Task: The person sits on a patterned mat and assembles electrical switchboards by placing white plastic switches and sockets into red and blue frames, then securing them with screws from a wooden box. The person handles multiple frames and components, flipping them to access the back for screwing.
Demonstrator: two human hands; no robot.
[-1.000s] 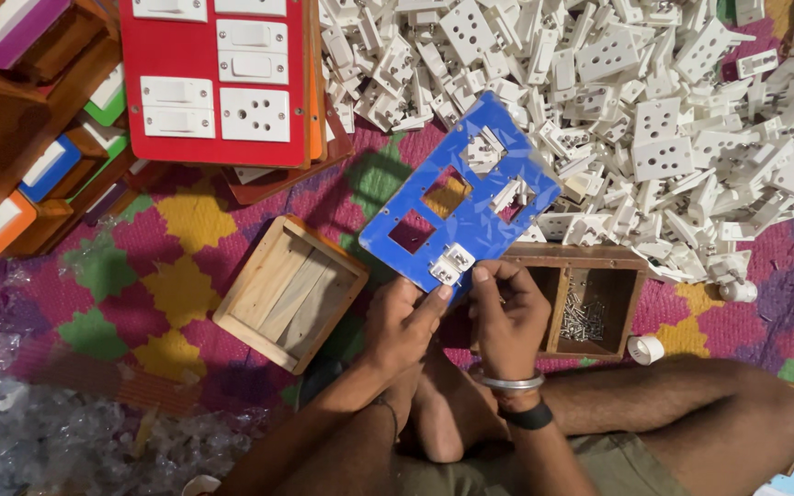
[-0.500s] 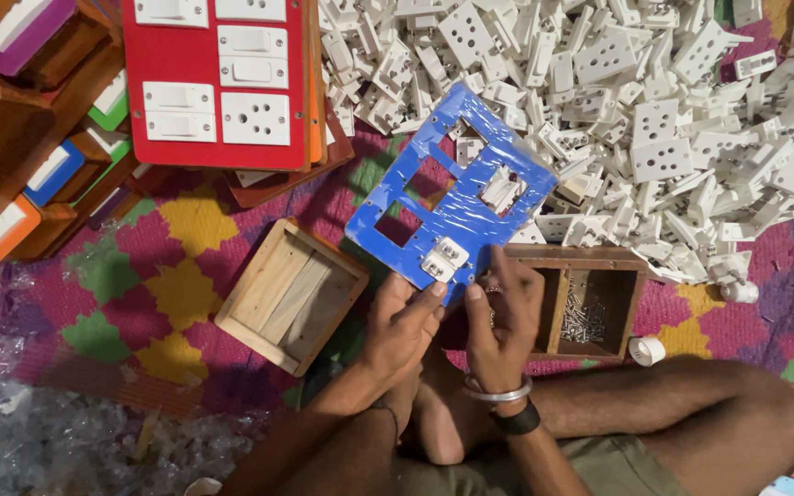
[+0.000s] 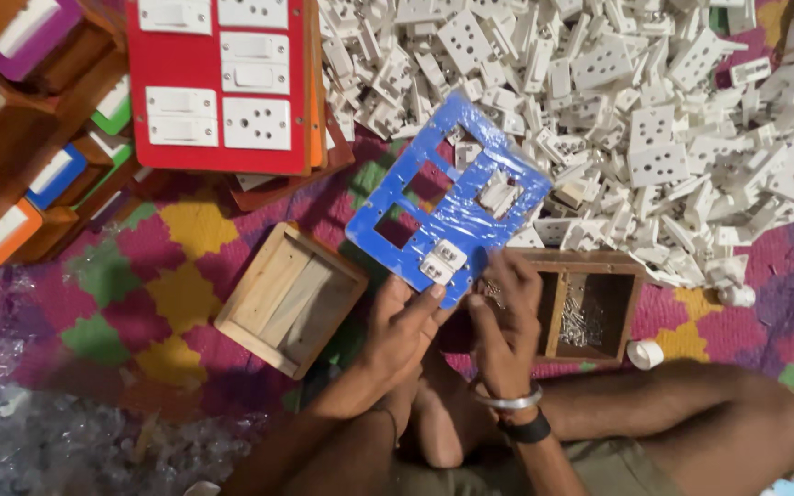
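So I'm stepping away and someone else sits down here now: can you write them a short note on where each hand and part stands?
Left hand: grips the lower edge of the blue plastic panel plate, thumb by the white switch module already seated there.
Right hand: fingertips at the plate's lower corner, over the wooden screw tray.
Done: two white modules sit in the plate.
Left: two rectangular cutouts are open.
Nearby: pile of loose white socket parts behind, empty wooden box to the left, finished red panel at the upper left.

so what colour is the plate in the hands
Blue, with white switch parts fitted in it; the plate shows best in the head view.
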